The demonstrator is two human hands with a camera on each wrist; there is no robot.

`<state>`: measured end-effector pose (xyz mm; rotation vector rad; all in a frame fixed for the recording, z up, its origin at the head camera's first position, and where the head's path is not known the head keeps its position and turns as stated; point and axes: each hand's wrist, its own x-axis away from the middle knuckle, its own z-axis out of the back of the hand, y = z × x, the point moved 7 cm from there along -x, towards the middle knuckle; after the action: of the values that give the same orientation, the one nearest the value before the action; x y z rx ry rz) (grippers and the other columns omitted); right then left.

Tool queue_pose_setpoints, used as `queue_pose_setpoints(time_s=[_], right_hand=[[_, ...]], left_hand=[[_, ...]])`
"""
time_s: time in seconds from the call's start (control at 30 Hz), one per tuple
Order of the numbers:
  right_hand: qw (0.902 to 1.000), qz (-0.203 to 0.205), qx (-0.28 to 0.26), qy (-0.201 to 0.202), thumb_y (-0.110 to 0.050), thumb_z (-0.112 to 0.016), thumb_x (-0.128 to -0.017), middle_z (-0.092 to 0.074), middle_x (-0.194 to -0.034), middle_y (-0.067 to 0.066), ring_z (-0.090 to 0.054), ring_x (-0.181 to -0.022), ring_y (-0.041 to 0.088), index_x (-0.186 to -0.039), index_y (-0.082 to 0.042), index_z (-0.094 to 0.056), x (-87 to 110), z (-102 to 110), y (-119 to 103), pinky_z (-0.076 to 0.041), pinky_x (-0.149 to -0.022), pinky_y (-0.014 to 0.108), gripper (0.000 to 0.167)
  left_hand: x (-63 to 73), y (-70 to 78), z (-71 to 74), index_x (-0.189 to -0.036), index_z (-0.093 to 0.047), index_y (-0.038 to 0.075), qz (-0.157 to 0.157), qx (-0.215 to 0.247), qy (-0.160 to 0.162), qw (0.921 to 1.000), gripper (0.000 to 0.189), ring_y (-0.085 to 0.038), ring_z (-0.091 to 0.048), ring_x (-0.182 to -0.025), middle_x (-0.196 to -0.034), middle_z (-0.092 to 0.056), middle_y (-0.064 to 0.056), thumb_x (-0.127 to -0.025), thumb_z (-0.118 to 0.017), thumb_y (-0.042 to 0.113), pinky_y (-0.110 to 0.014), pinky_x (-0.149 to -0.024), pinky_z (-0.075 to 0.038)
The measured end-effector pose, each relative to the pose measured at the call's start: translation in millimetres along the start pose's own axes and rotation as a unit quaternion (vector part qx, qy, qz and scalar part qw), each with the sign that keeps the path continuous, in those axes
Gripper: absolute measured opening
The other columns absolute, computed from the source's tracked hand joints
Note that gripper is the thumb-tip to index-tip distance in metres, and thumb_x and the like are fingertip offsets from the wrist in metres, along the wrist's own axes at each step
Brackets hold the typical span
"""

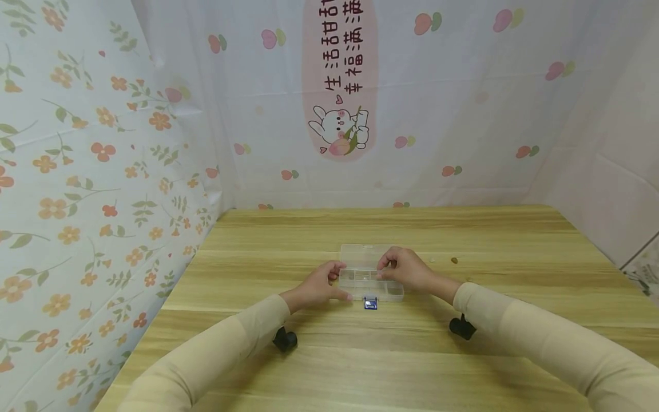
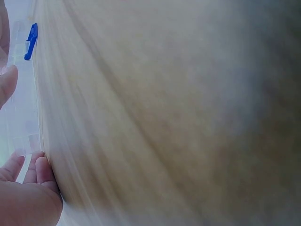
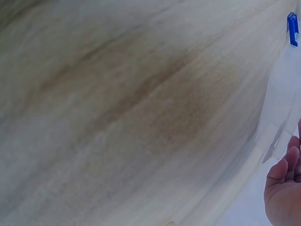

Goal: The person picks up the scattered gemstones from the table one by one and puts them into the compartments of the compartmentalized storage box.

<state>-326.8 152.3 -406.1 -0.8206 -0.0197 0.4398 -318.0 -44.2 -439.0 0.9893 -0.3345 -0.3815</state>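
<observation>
From your head: forward, down over the yellow-brown wooden counter.
Your black wrist cameras, much nearer, both catch the blue latch of the clear rectangular plastic box.

A wood-grain table stands before a pale cloth printed with pink motifs, Chinese characters and a cartoon rabbit, with a flower-patterned cloth hanging along the left side.

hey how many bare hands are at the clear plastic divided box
2: the left hand grips the left end of the clear plastic divided box; the right hand reaches over its right side.
</observation>
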Motion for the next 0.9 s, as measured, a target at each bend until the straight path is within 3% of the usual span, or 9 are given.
queue_pose_setpoints(time_s=[0.6,0.9], right_hand=[[0.9999,-0.001,0.012,0.001,-0.011,-0.08,-0.08,-0.058,-0.084,0.0,-0.046,-0.07,0.017,-0.083,-0.01,-0.069,0.5,1,-1,-0.04,-0.062,0.029,0.011],[0.9999,-0.009,0.008,0.01,-0.011,-0.08,-0.081,-0.059,-0.084,0.001,-0.046,-0.071,0.018,-0.085,-0.008,-0.071,4.5,12,-4,-0.04,-0.062,0.03,0.01]], left_hand=[[1.8,3.7,-0.2,-0.136,-0.049,0.005,0.002,-0.007,0.003,1.0,0.073,-0.022,-0.045,-0.106,-0.119,-0.05,-0.006,-0.074,-0.086,0.017,-0.038,-0.095,-0.04],[2.3,3.0,-0.7,-0.136,-0.049,0.006,0.008,-0.009,0.006,0.9999,0.074,-0.022,-0.045,-0.107,-0.12,-0.05,-0.006,-0.074,-0.087,0.018,-0.038,-0.096,-0.04]])
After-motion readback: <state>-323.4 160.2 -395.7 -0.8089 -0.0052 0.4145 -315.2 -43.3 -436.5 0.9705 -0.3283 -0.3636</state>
